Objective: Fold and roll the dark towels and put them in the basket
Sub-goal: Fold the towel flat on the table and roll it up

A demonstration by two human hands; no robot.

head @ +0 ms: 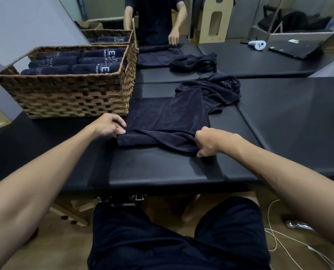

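The dark towel (168, 115) lies flat on the black padded table (162, 168), stretched between the two hands, and its near edge is turned over into a thick, uneven fold with some diagonal creases. The cloth is a deep navy, almost black, with a soft short pile, and its far part is smooth. The left hand (108, 125) is at the left corner of this fold, the fingers bent and the thumb and fingertips pinching the edge of the cloth. The right hand (207, 142) is at the right corner, closed like a fist with the cloth gathered inside its fingers (the knuckles are turned up, so the fingertips are hidden). Beyond the right hand, touching the far right corner of the flat towel, a second dark towel (217, 90) is lying in a crumpled heap with a pale logo on it. Just beyond the left hand stands the woven basket (68, 94), with its side beside the left edge of the towel; inside it rolled towels (74, 63) of the same dark colour lie side by side in rows, with pale letters on some of them. Far beyond both hands there is a mirror, and in it another crumpled towel (193, 62) and a white controller (257, 44) on the black surface are seen
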